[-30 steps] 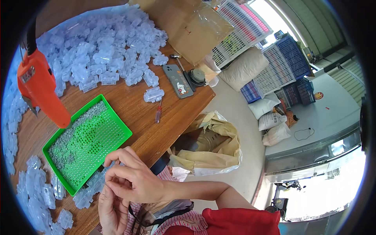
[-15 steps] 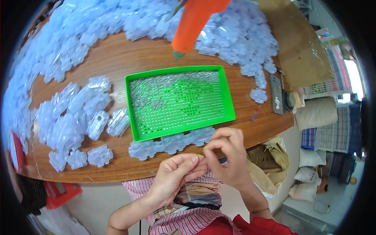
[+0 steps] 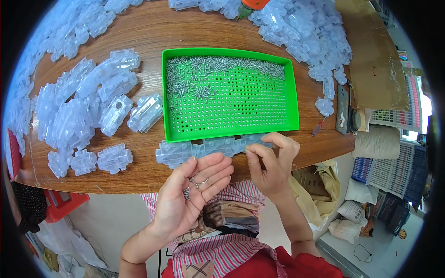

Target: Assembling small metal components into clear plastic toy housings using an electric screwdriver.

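Note:
Palm up and cupped, my left hand (image 3: 185,192) holds several small silver screws (image 3: 200,181) on its palm and fingers. More screws lie near the base of its thumb. My right hand (image 3: 273,164) has its thumb and fingers pinched at the right end of a row of clear plastic housings (image 3: 215,147). Whatever is between those fingertips is too small to make out. The row lies along the table's near edge, against a green perforated tray (image 3: 232,135). Loose screws are heaped along the tray's far and left sides, and many holes hold one.
Clear plastic housings (image 3: 69,118) lie piled on the left of the wooden table (image 3: 143,178), with larger heaps behind. An orange tool (image 3: 254,4) hangs above the far side. A phone (image 3: 342,109) and a small screwdriver (image 3: 317,127) lie at right, near a lined bag (image 3: 320,197).
My left hand has opened out, baring the screws. My right hand has parted from it and moved to the row of housings. The view has shifted, so the orange tool appears higher.

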